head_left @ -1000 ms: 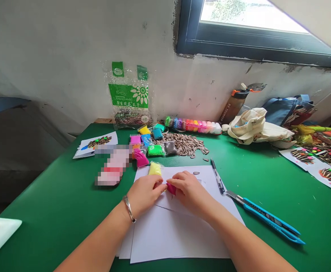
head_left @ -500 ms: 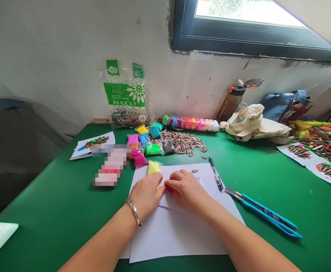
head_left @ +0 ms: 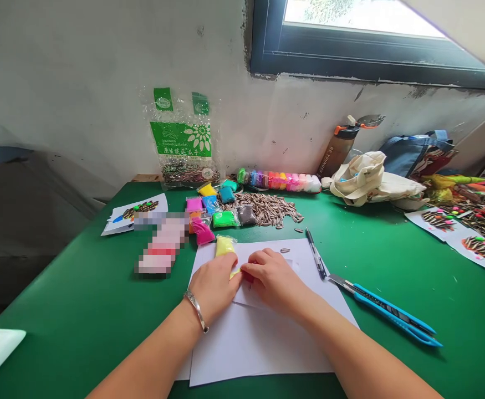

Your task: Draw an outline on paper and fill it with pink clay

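Observation:
My left hand (head_left: 213,280) is closed around the lower end of a clear packet of pale yellow modelling clay (head_left: 225,245). A small bit of yellow clay (head_left: 235,273) shows between the two hands. My right hand (head_left: 273,277) meets it with fingers pinched on its end, the fingertips partly hidden. Something red (head_left: 248,276) peeks out beneath the right fingers. Both hands rest over a small paper (head_left: 246,299) lying on larger white sheets (head_left: 263,349). A single sunflower seed (head_left: 284,250) lies on the sheet beyond my right hand.
Several clay packets (head_left: 224,219) and a heap of sunflower seeds (head_left: 271,209) lie behind the sheets. To the right are a pen (head_left: 316,255) and a blue craft knife (head_left: 396,316). A seed bag (head_left: 184,144), a bottle (head_left: 337,149) and a cloth bag (head_left: 371,180) stand along the wall.
The view has shifted very slightly. Both hands keep almost the same place and grip, and nothing else has visibly moved.

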{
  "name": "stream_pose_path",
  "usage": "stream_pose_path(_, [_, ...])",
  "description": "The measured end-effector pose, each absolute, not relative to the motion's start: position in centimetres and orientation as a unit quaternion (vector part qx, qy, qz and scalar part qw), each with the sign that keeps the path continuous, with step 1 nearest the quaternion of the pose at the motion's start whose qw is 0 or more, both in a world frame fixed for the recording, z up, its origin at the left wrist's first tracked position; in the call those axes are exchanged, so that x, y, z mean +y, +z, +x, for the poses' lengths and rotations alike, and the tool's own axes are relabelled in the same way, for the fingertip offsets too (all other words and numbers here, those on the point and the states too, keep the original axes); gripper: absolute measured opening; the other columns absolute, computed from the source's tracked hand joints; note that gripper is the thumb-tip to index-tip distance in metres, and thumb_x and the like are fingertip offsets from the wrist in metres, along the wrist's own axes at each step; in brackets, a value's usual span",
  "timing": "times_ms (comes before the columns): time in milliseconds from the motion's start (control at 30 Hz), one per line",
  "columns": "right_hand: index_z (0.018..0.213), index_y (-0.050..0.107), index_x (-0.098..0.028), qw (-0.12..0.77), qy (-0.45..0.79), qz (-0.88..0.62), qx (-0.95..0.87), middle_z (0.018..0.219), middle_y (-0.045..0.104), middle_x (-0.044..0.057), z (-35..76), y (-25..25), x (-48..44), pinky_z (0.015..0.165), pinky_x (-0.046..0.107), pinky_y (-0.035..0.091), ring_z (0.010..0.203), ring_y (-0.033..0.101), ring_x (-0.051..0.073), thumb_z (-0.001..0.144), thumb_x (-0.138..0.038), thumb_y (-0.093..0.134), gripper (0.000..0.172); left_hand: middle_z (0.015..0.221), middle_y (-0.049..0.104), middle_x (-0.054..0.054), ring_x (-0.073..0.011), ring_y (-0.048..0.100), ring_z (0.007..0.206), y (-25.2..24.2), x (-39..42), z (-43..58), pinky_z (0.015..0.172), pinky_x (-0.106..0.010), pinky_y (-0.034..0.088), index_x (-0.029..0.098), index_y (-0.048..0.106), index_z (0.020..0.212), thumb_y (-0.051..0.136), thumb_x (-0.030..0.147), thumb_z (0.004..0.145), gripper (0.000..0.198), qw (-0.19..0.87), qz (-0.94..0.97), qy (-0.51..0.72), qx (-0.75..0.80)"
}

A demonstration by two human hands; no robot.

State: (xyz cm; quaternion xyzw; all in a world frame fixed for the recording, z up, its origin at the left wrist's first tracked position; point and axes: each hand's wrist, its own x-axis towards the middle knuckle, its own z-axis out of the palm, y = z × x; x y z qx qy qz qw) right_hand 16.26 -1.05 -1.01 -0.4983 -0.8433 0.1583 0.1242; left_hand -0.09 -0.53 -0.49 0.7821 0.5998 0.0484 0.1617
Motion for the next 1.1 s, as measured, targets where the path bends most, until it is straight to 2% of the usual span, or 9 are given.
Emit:
stream_pose_path(233, [0.086,0.070,-0.023,0.119,0.158,-0.500,-0.843,0.093,0.064,0.005,16.2,-1.0,-1.2,0.077,0.030,0.037,0.087,0.050,0.018,0.082,-0.011,0.051,0.022,0.087,0.066,-0.001,-0.0188,0.061,0.071,-0.1,-0.5,-0.2,0.051,-0.026,0.030,0.024,0.053,0.089,0.045,0.034,0.086,0.013,0.181,0.778,0.048,0.599])
stream_pose_path(433, [0.084,0.069,-0.023,0.119,0.159,-0.498,-0.844,0.092,0.064,0.004,16.2,-1.1,-1.0,0.078,0.030,0.037,0.087,0.049,0.017,0.079,-0.008,0.052,0.024,0.092,0.069,0.001,-0.0177,0.062,0.083,0.5,0.1,-1.4,0.065,-0.025,0.041,0.025,0.062,0.090,0.039,0.029,0.090,0.023,0.279,0.772,0.082,0.565])
stream_pose_path(600, [0.087,0.069,-0.022,0.098,0.172,-0.497,-0.845,0.092,0.063,0.004,16.2,-0.2,-1.2,0.077,0.029,0.037,0.087,0.049,0.017,0.078,-0.006,0.052,0.025,0.094,0.071,0.001,-0.0165,0.062,0.086,0.9,0.2,-2.4,0.071,-0.023,0.043,0.025,0.068,0.096,0.040,0.023,0.088,0.029,0.313,0.774,0.075,0.545])
stream_pose_path(700, [0.093,0.068,-0.024,0.093,0.169,-0.494,-0.848,0.098,0.062,0.005,16.3,0.2,-1.5,0.077,0.030,0.037,0.088,0.049,0.017,0.082,-0.009,0.049,0.027,0.094,0.071,0.000,-0.0168,0.062,0.086,1.1,0.2,-2.6,0.072,-0.023,0.044,0.024,0.070,0.096,0.041,0.021,0.087,0.030,0.313,0.787,0.057,0.528])
stream_pose_path(833, [0.104,0.066,-0.028,0.081,0.152,-0.485,-0.857,0.109,0.060,0.006,16.3,0.0,-1.9,0.079,0.033,0.036,0.095,0.049,0.020,0.084,-0.013,0.049,0.030,0.088,0.070,-0.001,-0.0176,0.062,0.082,1.2,0.2,-2.7,0.071,-0.024,0.044,0.024,0.071,0.091,0.042,0.021,0.086,0.029,0.299,0.806,0.044,0.509])
stream_pose_path(1100, [0.108,0.063,-0.031,0.054,0.122,-0.474,-0.871,0.104,0.061,0.006,16.2,-0.1,-2.0,0.074,0.035,0.034,0.093,0.048,0.021,0.087,-0.018,0.046,0.030,0.080,0.067,-0.001,-0.0173,0.062,0.077,1.2,0.0,-2.6,0.069,-0.024,0.043,0.024,0.070,0.078,0.042,0.022,0.088,0.030,0.287,0.818,0.045,0.497])
